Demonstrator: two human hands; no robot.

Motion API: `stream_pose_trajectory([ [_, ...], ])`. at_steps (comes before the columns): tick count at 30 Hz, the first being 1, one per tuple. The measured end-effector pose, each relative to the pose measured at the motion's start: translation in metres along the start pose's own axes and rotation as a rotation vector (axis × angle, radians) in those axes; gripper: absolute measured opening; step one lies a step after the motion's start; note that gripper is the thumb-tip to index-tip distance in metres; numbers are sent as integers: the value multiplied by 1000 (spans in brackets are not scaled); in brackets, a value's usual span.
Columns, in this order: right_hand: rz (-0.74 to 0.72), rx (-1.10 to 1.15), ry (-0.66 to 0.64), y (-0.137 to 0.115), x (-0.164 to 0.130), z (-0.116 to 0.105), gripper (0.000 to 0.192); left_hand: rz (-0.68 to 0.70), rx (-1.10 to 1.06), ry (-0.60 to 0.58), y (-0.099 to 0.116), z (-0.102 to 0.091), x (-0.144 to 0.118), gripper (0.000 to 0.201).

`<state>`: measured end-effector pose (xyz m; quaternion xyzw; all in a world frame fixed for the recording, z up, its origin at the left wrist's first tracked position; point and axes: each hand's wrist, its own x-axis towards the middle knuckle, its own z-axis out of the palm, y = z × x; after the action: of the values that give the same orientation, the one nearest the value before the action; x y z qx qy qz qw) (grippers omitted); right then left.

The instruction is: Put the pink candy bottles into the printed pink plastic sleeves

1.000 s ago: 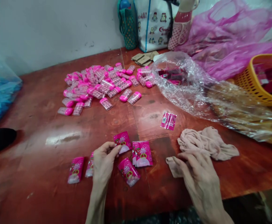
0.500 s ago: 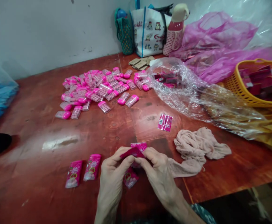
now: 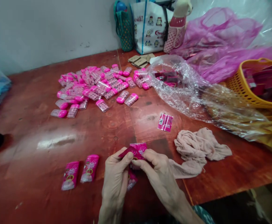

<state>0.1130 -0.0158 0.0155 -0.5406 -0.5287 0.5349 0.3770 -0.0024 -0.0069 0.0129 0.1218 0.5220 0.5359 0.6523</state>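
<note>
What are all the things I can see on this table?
pink packet: one, held in both hands
wrapped packets: two, pink, table front left
another packet: one, pink, partly hidden under the hands
small packet: one, pink, table middle
capsule boxes: a heap, clear with pink caps, table back
cloth: one, beige, crumpled, right of the hands
clear plastic bag: one, right
basket: one, yellow, far right
printed bag: one, white, by the wall
table: red-brown
left hand: grip on packet
right hand: grip on packet
</note>
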Motion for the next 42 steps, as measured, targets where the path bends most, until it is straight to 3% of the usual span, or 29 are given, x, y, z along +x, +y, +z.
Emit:
stream_pose_trajectory([
  [7, -92, -69, -59, 0, 2, 3, 24, -63, -63, 55, -4, -1, 3, 13],
  [12, 18, -19, -62, -4, 4, -4, 8, -13, -34, 103, 0, -5, 5, 20],
  [20, 116, 72, 17, -8, 13, 3, 10, 51, -36, 72, 3, -9, 8, 18],
  [22, 131, 86, 45, -7, 14, 3, 9, 113, 17, 101, 2, -12, 8, 19],
  [27, 116, 59, -1, -4, 14, 1, 11, 459, 350, 191, 3, -22, 4, 28],
  [33, -22, -107, -59, -4, 14, 3, 16, 450, 568, 1, 19, -33, 4, 25],
  [36, -86, -218, -62, -8, 14, 2, 19, 472, 636, -105, 22, -36, 6, 13],
  [42, -117, -268, -68, -4, 12, -5, 18, 475, 715, -122, 18, -38, 13, 8],
])
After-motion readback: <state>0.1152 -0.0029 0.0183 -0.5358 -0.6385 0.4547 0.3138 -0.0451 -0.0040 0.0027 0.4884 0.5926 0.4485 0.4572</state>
